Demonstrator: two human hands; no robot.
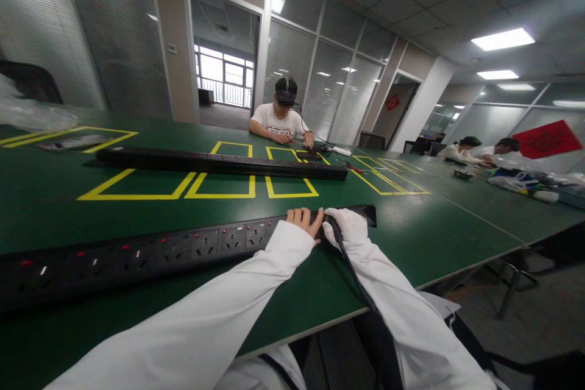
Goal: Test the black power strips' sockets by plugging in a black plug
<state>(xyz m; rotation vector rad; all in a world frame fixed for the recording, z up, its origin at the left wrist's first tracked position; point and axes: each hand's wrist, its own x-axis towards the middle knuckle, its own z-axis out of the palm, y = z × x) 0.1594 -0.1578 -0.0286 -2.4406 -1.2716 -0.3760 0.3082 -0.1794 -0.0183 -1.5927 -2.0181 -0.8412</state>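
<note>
A long black power strip [201,244] with a row of sockets and red switches or lights lies on the green table in front of me. My left hand [303,220], bare in a white sleeve, is closed over the strip near its right end, with fingers across the top. Right beside it, my right hand [348,226], in a white glove, grips the head of a black power cord [351,268] against the strip. The cord hangs down along my right forearm. Whether its plug sits in a socket is hidden by my fingers.
A second black power strip [219,163] lies farther off, across yellow tape outlines [219,196]. Opposite sits a person [278,119] wearing a headset, hands at small parts and wires. Plastic bags [31,106] lie far left; more people and bagged items [516,180] are at right.
</note>
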